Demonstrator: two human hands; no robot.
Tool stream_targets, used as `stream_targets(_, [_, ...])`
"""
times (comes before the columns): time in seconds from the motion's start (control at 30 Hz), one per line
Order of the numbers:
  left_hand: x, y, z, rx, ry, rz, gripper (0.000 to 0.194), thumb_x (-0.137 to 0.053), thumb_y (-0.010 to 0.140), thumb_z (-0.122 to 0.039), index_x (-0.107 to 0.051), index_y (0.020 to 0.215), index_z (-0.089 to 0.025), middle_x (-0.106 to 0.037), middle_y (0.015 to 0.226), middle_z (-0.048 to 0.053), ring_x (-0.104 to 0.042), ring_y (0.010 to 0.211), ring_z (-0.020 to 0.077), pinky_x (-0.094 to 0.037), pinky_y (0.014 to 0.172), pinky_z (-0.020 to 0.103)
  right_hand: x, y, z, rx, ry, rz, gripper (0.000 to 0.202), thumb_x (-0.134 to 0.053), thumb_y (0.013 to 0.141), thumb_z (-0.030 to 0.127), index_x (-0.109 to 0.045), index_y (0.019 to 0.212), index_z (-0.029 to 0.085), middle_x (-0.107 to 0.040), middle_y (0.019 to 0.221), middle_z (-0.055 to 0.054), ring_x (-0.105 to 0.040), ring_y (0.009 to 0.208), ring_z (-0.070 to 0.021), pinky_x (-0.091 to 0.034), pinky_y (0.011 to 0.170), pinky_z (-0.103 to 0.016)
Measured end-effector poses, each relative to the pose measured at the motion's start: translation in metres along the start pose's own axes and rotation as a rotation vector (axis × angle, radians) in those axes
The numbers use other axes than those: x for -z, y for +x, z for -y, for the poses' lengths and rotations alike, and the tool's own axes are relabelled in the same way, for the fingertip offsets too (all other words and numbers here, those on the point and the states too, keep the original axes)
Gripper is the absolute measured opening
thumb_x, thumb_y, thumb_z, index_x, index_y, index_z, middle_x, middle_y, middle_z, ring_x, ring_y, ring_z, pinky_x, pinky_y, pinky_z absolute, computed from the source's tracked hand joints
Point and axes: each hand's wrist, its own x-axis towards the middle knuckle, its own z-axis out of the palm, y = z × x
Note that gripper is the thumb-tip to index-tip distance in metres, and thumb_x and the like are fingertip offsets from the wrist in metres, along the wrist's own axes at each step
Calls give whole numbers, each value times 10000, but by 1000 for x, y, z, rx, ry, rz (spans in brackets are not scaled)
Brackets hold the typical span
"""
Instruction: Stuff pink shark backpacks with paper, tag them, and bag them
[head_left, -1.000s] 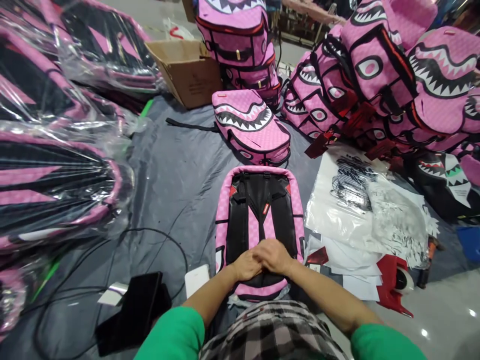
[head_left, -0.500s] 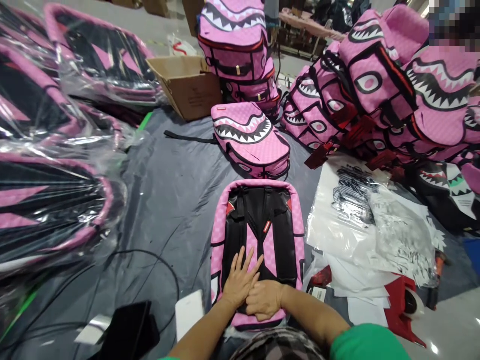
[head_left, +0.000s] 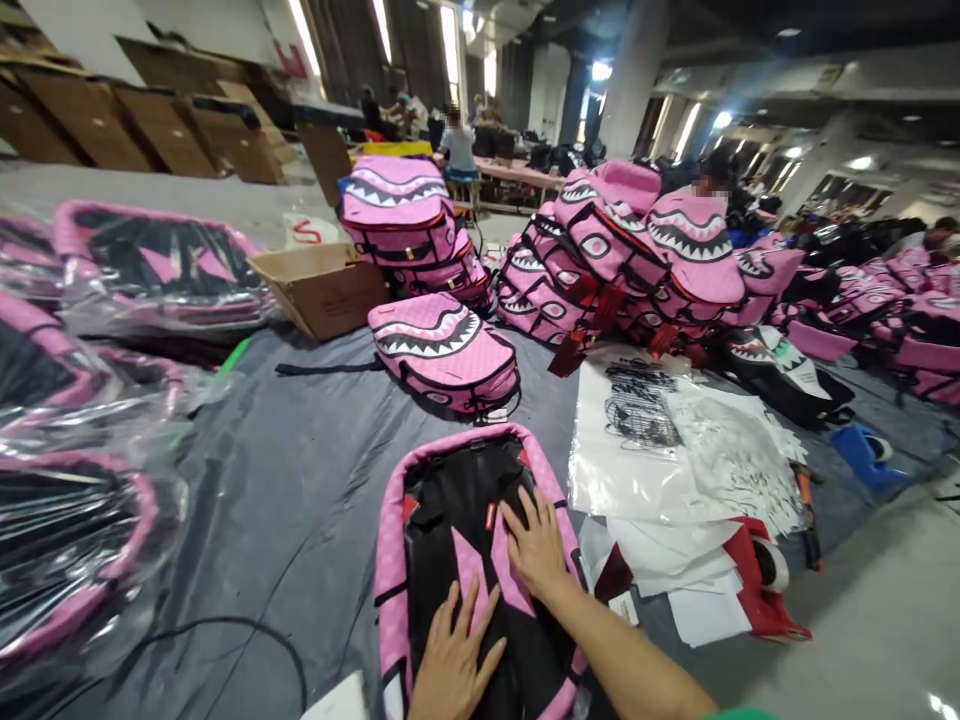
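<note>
A pink and black backpack [head_left: 471, 560] lies back side up right in front of me, its straps against the black panel. My left hand [head_left: 454, 655] rests on the lower left of that panel, fingers spread. Higher up and to the right, my right hand [head_left: 536, 548] lies with fingers outstretched on the right strap area, near a small red label. Just beyond the bag's top edge sits another pink backpack [head_left: 444, 352], printed with a shark mouth, one black strap trailing left.
Plastic-wrapped backpacks [head_left: 60, 550] are piled on the left. Behind stand a cardboard box [head_left: 322, 290] and stacked pink backpacks [head_left: 405, 215]. To the right lie clear plastic bags [head_left: 630, 430], white papers [head_left: 675, 560] and a red tape dispenser [head_left: 761, 575]. People work in the background.
My right hand has uncurled from a fist at the bag's bottom and moved up onto its right side. My left hand stays flat on the bag. The view has tilted up.
</note>
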Motion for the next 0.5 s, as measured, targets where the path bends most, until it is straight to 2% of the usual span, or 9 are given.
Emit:
stream_targets(0.07, [20, 28, 11, -27, -4, 52, 530, -461, 952, -469, -490, 1463, -330, -681, 1291, 90, -619, 1136, 313, -499, 975, 484, -10, -13, -11, -59, -48, -27, 586, -592, 935, 389, -441, 1498, 328, -383, 1588, -121, -359, 1452, -345, -396, 1118, -555])
stream_targets(0.1, [29, 46, 15, -26, 9, 61, 525, -431, 967, -450, -476, 1473, -315, -708, 1221, 101, -636, 1078, 301, -501, 957, 479, -18, -21, -14, -61, -53, -28, 606, -599, 933, 414, -424, 1508, 338, -357, 1604, -120, -340, 1465, -348, -402, 1121, -553])
stream_targets(0.13, [36, 65, 17, -17, 40, 43, 522, -414, 974, -436, -465, 1480, -315, -700, 1229, 112, -625, 1104, 309, -485, 973, 496, -26, -29, -16, -64, -54, -27, 619, -602, 932, 428, -409, 1515, 348, -338, 1615, -118, -331, 1472, -348, -406, 1124, -552])
stream_targets(0.2, [42, 96, 15, 40, 130, -23, 514, -425, 962, -418, -473, 1469, -345, -596, 1404, 125, -501, 1305, 378, -394, 1054, 591, -41, -43, -15, -86, -52, -32, 629, -607, 933, 428, -396, 1521, 353, -322, 1622, -113, -334, 1473, -344, -414, 1126, -552])
stream_targets(0.3, [23, 117, 8, 104, 214, -22, 518, -486, 909, -397, -524, 1424, -362, -457, 1546, 109, -273, 1458, 474, -239, 1116, 688, -56, -46, -14, -96, -31, -98, 550, -588, 947, 351, -461, 1482, 330, -408, 1577, -114, -425, 1423, -332, -459, 1091, -528])
stream_targets(0.37, [2, 117, 8, 110, 207, 26, 530, -508, 886, -410, -532, 1412, -351, -440, 1558, 113, -191, 1487, 487, -171, 1150, 677, -55, -33, -27, -86, 51, -146, 468, -526, 965, 256, -519, 1431, 300, -571, 1449, -108, -569, 1300, -283, -517, 1027, -441])
stream_targets(0.43, [-13, 115, 11, 134, 186, 52, 546, -506, 884, -451, -513, 1420, -350, -404, 1583, 108, -107, 1511, 472, -133, 1171, 660, -41, -8, -56, -170, 187, -156, 406, -463, 973, 197, -576, 1354, 278, -707, 1232, -73, -681, 1098, -209, -552, 926, -328])
stream_targets(0.5, [-20, 115, 16, 164, 170, 56, 562, -498, 884, -491, -495, 1429, -356, -371, 1605, 91, -44, 1525, 445, -131, 1181, 649, -17, 20, -98, -392, 286, -153, 306, -468, 970, 219, -642, 1218, 263, -728, 1055, -42, -695, 946, -174, -545, 840, -271])
